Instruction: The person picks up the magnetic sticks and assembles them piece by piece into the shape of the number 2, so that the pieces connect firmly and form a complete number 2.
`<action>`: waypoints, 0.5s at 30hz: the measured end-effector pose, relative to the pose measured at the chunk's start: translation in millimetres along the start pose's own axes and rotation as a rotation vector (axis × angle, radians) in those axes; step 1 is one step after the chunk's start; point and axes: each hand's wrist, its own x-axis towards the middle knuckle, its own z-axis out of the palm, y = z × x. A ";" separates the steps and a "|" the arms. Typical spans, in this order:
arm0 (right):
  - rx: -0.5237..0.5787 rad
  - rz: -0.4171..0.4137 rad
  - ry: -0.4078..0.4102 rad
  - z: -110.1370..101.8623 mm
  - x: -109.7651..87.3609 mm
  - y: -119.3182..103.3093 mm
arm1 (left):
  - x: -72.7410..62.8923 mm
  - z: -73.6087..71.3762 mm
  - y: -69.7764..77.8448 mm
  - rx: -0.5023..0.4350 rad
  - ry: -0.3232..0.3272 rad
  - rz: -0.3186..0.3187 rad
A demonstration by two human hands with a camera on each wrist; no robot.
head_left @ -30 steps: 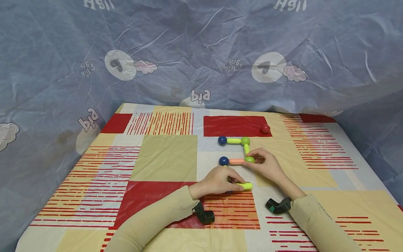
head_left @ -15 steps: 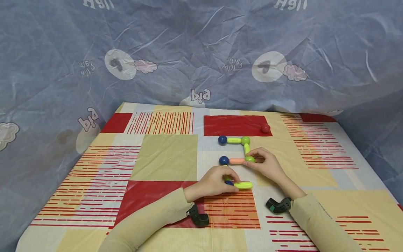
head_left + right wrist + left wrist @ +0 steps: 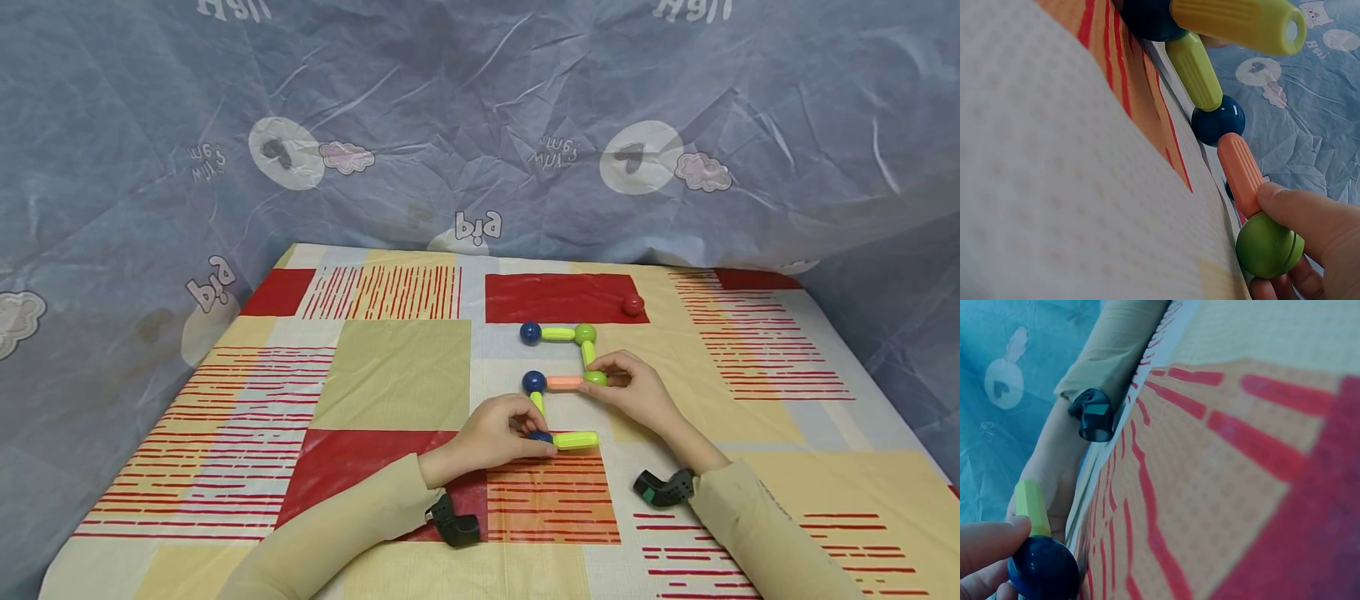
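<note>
Magnetic rods and balls form a zigzag chain on the table in the head view. My left hand [image 3: 491, 435] pinches the nearest blue ball [image 3: 1044, 569], its thumb beside the joint with a yellow-green rod [image 3: 576, 440] whose right end is free. Another yellow-green rod [image 3: 1194, 72] runs from that ball to a second blue ball [image 3: 534, 382], followed by an orange rod [image 3: 564, 383]. My right hand [image 3: 636, 393] grips the green ball [image 3: 1266, 245] at the orange rod's far end, thumb on the joint. Beyond, a rod leads to another green ball [image 3: 585, 335].
From the far green ball a yellow-green rod [image 3: 558, 334] reaches a third blue ball [image 3: 530, 333]. A loose red ball [image 3: 633, 304] lies farther back. The patterned tablecloth [image 3: 397, 375] covers the table, with a blue-grey curtain [image 3: 465, 125] hanging behind it.
My left hand has slid leftward off the nearest yellow-green rod and onto the blue ball at its end, leaving that rod uncovered. The right hand holds its place.
</note>
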 end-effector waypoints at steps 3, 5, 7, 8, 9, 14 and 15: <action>-0.008 0.004 -0.003 -0.5 0.0 0.6 | -2.0 -0.1 -2.1 0.004 -0.005 0.017; -0.014 0.003 -0.004 -0.8 -0.2 1.0 | -3.2 0.2 -3.5 0.010 -0.009 0.022; -0.016 0.004 -0.005 -1.2 -0.3 1.1 | -4.2 0.5 -4.8 0.014 -0.012 0.025; -0.017 0.004 -0.003 -1.3 -0.5 1.1 | -4.8 0.6 -5.2 0.010 -0.015 0.025; -0.019 0.005 -0.001 -1.3 -0.6 0.7 | -5.4 0.7 -5.6 0.002 -0.017 0.024; -0.034 0.020 0.006 -1.3 -0.7 -1.1 | -8.0 1.0 -7.2 -0.035 -0.026 0.016; -0.036 0.022 0.005 -1.3 -0.6 -1.5 | -8.3 1.2 -7.9 -0.042 -0.026 0.015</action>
